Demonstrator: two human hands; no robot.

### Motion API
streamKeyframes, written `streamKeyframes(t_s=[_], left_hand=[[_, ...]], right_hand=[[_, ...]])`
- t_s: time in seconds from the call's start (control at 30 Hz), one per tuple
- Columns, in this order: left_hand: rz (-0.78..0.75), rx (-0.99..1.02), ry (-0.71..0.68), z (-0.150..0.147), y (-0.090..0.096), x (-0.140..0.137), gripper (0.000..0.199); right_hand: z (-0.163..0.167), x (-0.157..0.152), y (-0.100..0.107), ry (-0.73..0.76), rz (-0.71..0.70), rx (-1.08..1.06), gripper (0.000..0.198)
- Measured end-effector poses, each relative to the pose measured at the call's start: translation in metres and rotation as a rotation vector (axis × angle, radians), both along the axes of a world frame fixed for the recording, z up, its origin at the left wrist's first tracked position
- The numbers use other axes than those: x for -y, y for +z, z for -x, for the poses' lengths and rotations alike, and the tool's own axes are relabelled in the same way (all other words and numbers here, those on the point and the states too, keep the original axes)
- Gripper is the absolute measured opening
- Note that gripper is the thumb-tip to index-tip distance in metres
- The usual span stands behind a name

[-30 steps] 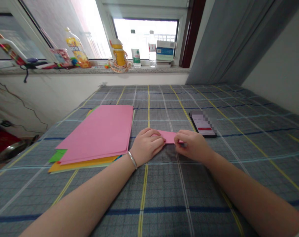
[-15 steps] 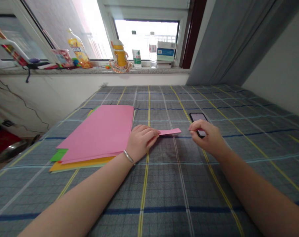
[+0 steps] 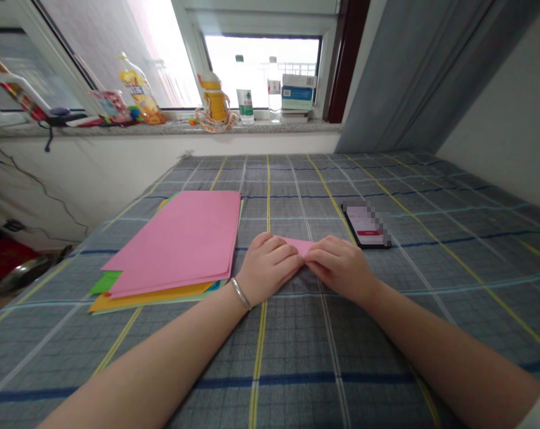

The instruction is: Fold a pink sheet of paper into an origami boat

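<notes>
Between my two hands lies a small piece of pink paper [image 3: 296, 243], its near part covered by my fingers. My left hand [image 3: 272, 265], with a silver bangle at the wrist, is closed on the paper's left side. My right hand [image 3: 339, 262] pinches its right side, the fingertips of both hands almost meeting. To the left of my left hand is a stack of coloured sheets, with a pink sheet [image 3: 184, 238] on top and orange and green edges showing below. A phone [image 3: 367, 226] with a lit screen rests just beyond my right hand.
A plaid cloth [image 3: 296, 345] covers the surface under my arms. Along the windowsill [image 3: 162, 130] stand a yellow drink bottle [image 3: 140, 89], a yellow cup [image 3: 215, 98], clear bottles and stacked boxes [image 3: 297, 95]. A grey curtain [image 3: 399, 77] hangs at the right.
My right hand has moved left from beside the phone and now grips the pink paper. My left hand has shifted slightly right and nearer. More of the phone shows.
</notes>
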State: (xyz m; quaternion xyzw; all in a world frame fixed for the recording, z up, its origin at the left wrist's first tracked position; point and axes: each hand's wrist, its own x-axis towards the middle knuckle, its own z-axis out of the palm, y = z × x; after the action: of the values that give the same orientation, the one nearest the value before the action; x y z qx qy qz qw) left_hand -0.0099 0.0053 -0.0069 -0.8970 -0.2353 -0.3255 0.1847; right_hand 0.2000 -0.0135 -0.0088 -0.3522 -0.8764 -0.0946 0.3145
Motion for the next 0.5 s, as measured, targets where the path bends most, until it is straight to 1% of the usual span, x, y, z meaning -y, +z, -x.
streamKeyframes(t_s=[0.13,0.23,0.33,0.5], left_hand=[[0.071,-0.013,0.002,-0.002,-0.001,0.0,0.01],[0.09,-0.019,0.003,-0.001,-0.001,-0.002,0.011],[0.093,-0.02,0.004,0.001,0.0,-0.003,0.011],[0.144,-0.011,-0.002,0.004,0.004,-0.007,0.016]], right_hand=[[0.001,-0.001,-0.003,0.041,0.03,-0.013,0.013],[0.001,-0.002,-0.003,0.063,0.051,-0.038,0.011],[-0.001,-0.002,-0.002,0.077,0.07,-0.054,0.011],[-0.009,-0.004,0.004,0.079,0.086,-0.09,0.009]])
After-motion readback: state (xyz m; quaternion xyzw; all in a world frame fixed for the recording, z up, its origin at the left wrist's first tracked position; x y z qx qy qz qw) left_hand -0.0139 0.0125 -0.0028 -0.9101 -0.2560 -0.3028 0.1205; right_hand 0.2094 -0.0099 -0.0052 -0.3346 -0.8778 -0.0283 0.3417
